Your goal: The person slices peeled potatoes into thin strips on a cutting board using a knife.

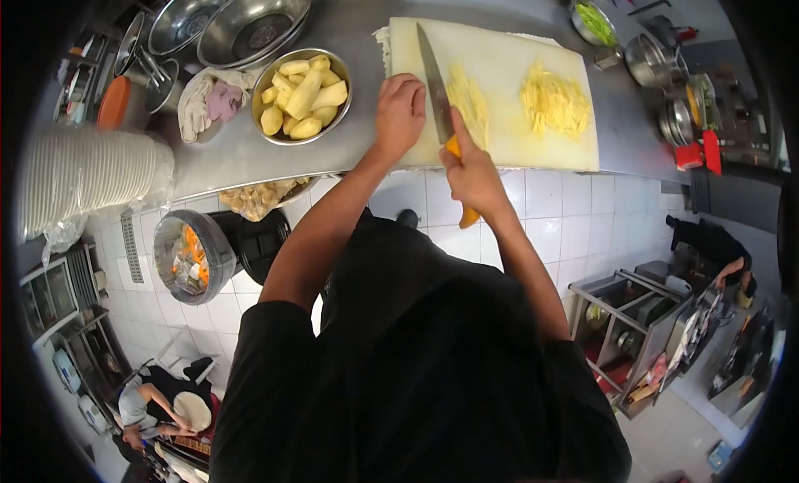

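My right hand is wrapped round the yellow handle of a kitchen knife, its long blade pointing away from me over the white cutting board. Just right of the blade lies a narrow row of cut potato strips. A larger heap of potato strips sits on the board's right part. My left hand is at the board's left edge, fingers curled in; whether anything is under them is hidden. Left of it, a steel bowl holds several peeled potatoes.
Steel basins and a crumpled cloth are on the counter's left. Stacked white containers stand at far left. A lined bin with scraps is below the counter. Other people are at lower left and right.
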The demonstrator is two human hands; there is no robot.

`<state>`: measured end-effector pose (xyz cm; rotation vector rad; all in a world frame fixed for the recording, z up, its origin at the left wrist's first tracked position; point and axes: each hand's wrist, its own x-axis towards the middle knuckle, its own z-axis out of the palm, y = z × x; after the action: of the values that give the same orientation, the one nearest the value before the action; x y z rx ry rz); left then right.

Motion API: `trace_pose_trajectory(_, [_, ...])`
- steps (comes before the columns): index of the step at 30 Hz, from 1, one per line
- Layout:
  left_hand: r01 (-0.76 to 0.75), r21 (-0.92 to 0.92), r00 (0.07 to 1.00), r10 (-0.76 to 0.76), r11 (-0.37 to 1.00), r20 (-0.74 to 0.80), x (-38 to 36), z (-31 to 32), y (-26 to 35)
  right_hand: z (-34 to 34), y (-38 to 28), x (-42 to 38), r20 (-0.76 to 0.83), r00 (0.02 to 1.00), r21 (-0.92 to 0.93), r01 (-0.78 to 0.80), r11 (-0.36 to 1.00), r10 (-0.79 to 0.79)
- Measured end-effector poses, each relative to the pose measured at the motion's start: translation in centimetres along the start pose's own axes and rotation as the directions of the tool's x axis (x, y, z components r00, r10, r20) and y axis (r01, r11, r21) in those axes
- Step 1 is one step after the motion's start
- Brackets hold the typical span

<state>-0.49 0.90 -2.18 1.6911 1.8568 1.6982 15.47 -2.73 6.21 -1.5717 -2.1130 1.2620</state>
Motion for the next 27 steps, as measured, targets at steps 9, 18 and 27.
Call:
trace_pose_trajectory(9, [-0.051, 0.063, 0.996, 0.047, 0.997, 0.073, -0.2, -1.3, 1.4, -5.9, 3.7, 1.3, -0.082, 0.970, -0.028, -0.231, 0.972, 0.229])
trace_pose_trajectory(18, [-0.063, 0.032, 0.982, 0.056, 0.998, 0.179, 0.9, -1.2, 4.2, -10.0, 6.8, 1.6, -0.491, 0.858, -0.391, -0.064, 0.918, -0.149])
trace_pose_trajectory(27, [-0.303, -0.075, 0.810, 0.298, 0.950, 0.505, 5.7, 6.0, 11.5, -9.1, 9.1, -0.5, -0.670, 0.730, -0.316, -0.119, 0.941, -0.133])
